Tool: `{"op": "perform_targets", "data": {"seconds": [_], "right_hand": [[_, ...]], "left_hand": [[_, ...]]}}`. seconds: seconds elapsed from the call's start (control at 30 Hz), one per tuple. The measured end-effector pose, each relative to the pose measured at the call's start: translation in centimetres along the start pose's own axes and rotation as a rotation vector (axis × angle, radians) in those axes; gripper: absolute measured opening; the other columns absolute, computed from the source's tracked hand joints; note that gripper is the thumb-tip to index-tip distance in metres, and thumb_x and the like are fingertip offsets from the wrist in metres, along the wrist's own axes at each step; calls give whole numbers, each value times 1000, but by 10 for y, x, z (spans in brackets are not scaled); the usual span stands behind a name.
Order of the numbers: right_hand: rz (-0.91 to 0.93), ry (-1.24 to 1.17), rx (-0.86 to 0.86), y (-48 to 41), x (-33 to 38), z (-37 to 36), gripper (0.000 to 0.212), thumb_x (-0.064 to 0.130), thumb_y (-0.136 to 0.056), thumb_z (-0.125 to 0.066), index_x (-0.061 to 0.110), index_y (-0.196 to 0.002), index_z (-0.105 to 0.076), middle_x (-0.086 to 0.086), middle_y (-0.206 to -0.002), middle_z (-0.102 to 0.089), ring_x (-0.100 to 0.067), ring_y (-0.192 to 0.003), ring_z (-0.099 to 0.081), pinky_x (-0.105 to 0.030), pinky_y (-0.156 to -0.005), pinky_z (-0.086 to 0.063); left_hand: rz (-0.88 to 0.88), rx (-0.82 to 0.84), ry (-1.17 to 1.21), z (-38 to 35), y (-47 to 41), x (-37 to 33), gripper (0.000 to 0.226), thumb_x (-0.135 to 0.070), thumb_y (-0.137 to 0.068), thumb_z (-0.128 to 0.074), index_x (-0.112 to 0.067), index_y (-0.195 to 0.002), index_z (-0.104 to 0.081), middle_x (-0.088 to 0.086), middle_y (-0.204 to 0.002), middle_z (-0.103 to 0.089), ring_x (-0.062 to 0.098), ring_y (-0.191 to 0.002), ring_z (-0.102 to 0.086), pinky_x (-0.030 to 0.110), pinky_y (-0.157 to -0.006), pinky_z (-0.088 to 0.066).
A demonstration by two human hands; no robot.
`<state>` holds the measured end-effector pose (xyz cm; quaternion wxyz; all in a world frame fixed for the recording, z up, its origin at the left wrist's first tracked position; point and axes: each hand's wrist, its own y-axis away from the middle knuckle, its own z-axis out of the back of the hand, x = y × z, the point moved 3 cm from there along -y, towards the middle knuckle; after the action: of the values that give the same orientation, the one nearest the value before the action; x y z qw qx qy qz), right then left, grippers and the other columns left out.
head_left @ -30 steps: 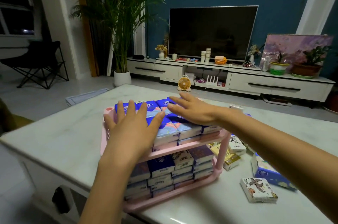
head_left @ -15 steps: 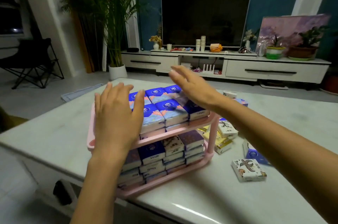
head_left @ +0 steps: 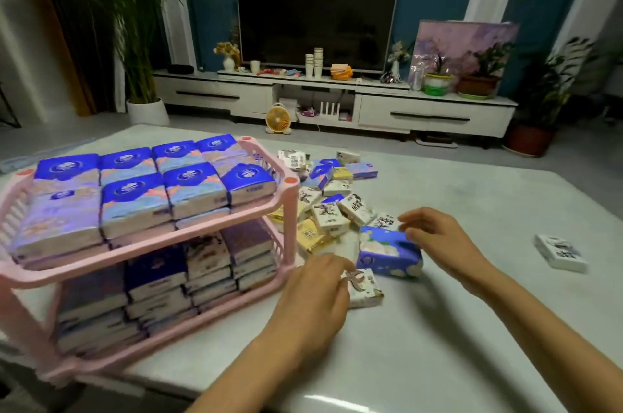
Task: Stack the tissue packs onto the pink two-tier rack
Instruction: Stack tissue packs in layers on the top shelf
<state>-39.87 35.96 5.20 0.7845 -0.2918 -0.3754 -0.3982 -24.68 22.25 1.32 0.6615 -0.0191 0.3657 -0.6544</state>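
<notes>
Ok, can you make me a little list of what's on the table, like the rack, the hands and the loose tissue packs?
rack: pink two-tier rack, on the left of the table
top tier: blue tissue packs in rows
bottom tier: stacked packs
pile: mixed packs, loose, right of the rack
left: left hand at a white patterned pack, grip unclear
right: right hand at a blue pack, grip unclear
stray: lone white pack, far right, apart from the pile
</notes>
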Motion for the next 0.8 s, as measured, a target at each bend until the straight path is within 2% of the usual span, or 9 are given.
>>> {"op": "perform_targets", "data": {"seconds": [0.17, 0.27, 0.4, 0.5, 0.6, 0.63, 0.7, 0.73, 0.8], "right_hand": [[55, 188, -1, -9, -8, -8, 25, 5, -87, -53, 11, -111, -60, -3, -106, -60, -15, -96, -55, -24, -83, -42], [115, 224, -4, -22, -6, -22, 28, 8, -88, -53, 14, -115, -57, -2, -116, -59, -14, -105, -53, -28, -91, -44], [211, 320, 30, -44, 0, -48, 42, 20, -88, -56, 21, -128, -47, -2, -129, -51, -17, -118, -45, -31, -98, -39], [344, 376, 180, -64, 13, -69, 66, 35, -80, -62, 27, -140, -34, -1, -143, -41, -20, -130, -36, -36, -105, -32], [365, 582, 364, -84, 21, -84, 83, 44, -81, -63, 25, -147, -17, -4, -152, -25, -24, -139, -21, -39, -112, -20], [354, 634, 411, -89, 23, -87, 84, 50, -80, -61, 24, -147, -17, -5, -153, -24, -25, -139, -21, -40, -113, -20], [360, 683, 454, -92, 26, -92, 85, 59, -73, -55, 22, -144, -27, -5, -148, -34, -25, -135, -30, -40, -110, -27], [370, 666, 454, -91, 27, -93, 81, 56, -71, -59, 23, -141, -34, -3, -143, -41, -23, -131, -35, -40, -107, -32], [360, 549, 451, -84, 31, -87, 74, 36, -73, -72, 22, -138, -38, -1, -141, -42, -19, -126, -40, -33, -103, -35]], "left_hand": [[-5, -27, -68, -21, -13, 1, 30, -22, -82, -36, -16, -100, -59, 1, -101, -61, 16, -96, -50, 23, -82, -35], [4, -75, -58, -23, -23, -4, 30, -19, -81, -37, -13, -99, -60, 4, -102, -62, 14, -97, -45, 23, -84, -33], [32, -122, -49, -19, -35, -7, 32, -21, -82, -36, -13, -102, -59, 3, -105, -60, 10, -98, -44, 22, -85, -31], [130, -147, 29, -16, -39, -3, 38, -26, -83, -32, -14, -107, -57, 1, -110, -57, 10, -102, -45, 20, -88, -33], [240, -162, 71, -11, -39, 3, 32, -22, -84, -35, -13, -105, -56, -1, -108, -54, 12, -101, -47, 23, -88, -36], [258, -173, 87, -10, -40, 4, 29, -20, -85, -37, -13, -105, -56, -1, -108, -54, 12, -102, -48, 23, -88, -36], [283, -184, 118, -7, -40, 4, 22, -13, -89, -43, -13, -107, -55, -2, -110, -52, 11, -104, -47, 18, -89, -34], [297, -185, 131, -6, -40, 4, 21, -10, -90, -46, -14, -109, -54, -3, -112, -51, 10, -106, -46, 15, -88, -33], [340, -183, 156, -4, -39, 3, 27, -14, -92, -47, -17, -118, -49, -4, -121, -48, 9, -113, -44, 15, -92, -32]]}}
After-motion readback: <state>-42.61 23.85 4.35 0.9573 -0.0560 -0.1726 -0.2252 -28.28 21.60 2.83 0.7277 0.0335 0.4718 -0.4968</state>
